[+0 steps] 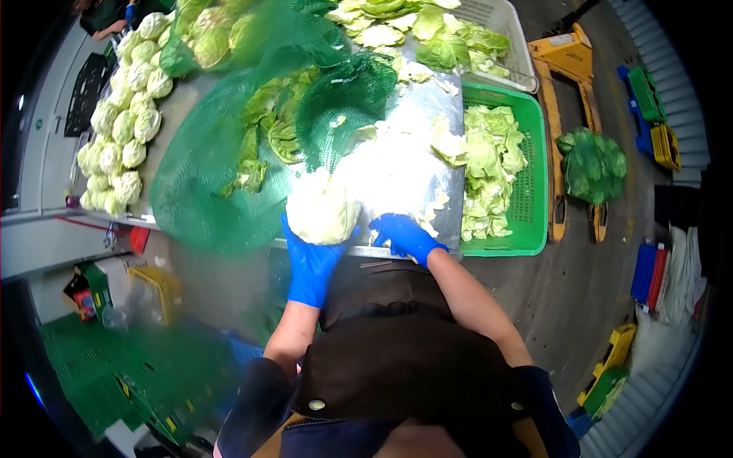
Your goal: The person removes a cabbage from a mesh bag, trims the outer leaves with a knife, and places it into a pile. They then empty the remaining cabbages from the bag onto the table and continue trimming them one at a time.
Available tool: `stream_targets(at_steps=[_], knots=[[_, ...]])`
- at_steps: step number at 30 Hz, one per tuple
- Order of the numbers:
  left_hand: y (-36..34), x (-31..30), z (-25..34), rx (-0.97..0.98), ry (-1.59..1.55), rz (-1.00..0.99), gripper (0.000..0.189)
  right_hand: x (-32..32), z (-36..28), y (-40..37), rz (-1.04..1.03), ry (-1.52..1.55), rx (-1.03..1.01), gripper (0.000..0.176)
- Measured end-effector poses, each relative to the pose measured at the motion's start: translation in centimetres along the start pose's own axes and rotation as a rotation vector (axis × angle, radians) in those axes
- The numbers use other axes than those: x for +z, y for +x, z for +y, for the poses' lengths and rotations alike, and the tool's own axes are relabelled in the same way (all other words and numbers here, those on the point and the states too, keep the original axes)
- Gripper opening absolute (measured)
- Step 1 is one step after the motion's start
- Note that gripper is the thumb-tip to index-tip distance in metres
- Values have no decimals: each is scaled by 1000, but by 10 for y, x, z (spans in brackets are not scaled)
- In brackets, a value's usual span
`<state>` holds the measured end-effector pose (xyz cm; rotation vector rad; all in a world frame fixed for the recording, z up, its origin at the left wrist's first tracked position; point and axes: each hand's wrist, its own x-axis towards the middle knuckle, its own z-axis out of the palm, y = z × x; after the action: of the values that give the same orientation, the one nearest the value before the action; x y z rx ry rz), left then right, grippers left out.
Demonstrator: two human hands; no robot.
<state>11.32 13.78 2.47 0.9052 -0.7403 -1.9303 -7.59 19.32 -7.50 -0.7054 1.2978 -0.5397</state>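
Observation:
My left hand [311,263], in a blue glove, holds a pale cabbage [324,210] from below and the side, at the front edge of the metal table [412,126]. My right hand [405,235], also gloved in blue, is just right of the cabbage at the same edge. Its fingers are curled, and whatever they hold, if anything, is hidden. Loose pale leaf scraps [450,145] lie across the tabletop under glare. Beyond the cabbage spreads a green net bag [217,160] with leaves on it.
Trimmed cabbages [126,126] are piled at the left. A green crate [540,183] of leaves adjoins the table's right side, with a white crate [523,53] behind. Further right are a yellow pallet jack [561,57] and a filled net sack [592,164]. Another person [103,23] stands at the far left.

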Motion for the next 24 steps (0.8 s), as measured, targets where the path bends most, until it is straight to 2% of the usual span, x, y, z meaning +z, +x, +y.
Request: stream_targets(at_steps=[2,3,5,6,7,8,9,11,12,15,17,18,21,22,23,24], knots=[[-9,14,-1,6,221,146,71,-16,0,6,26,112,-42,32],[-11,18,-4,-47,-116,187,71,-32,2,10,109,200,-93,33],[-16,20,-5,-82,-556,130,64,-69,7,18,306,375,-196,35],[-16,18,-3,-73,-651,31,58,-89,18,33,493,363,-271,38],[-16,16,-1,-51,-702,27,55,-107,5,24,577,411,-192,39],[-14,13,0,-29,-753,22,53,-110,-22,3,698,202,-162,37],[-14,9,-1,1,-763,118,56,-110,-43,-14,662,208,-170,31],[-15,-5,-7,21,-714,247,61,-87,-67,-30,494,197,-372,27],[-12,-15,-9,21,-655,273,64,-64,-87,-46,383,209,-425,28],[1,-34,-10,67,-396,228,71,6,-122,-54,292,-27,-629,32],[9,-42,2,97,-244,172,79,37,-148,-56,378,19,-537,39],[12,-41,15,109,-195,151,86,45,-148,-49,447,43,-576,37],[22,-44,55,190,-22,91,100,56,-160,-36,443,-29,-655,31],[26,-47,66,219,46,70,104,62,-179,-45,323,180,-474,27],[31,-52,75,195,42,60,107,66,-187,-46,244,447,-420,25],[34,-57,82,165,38,55,109,62,-190,-45,182,546,-412,26]])
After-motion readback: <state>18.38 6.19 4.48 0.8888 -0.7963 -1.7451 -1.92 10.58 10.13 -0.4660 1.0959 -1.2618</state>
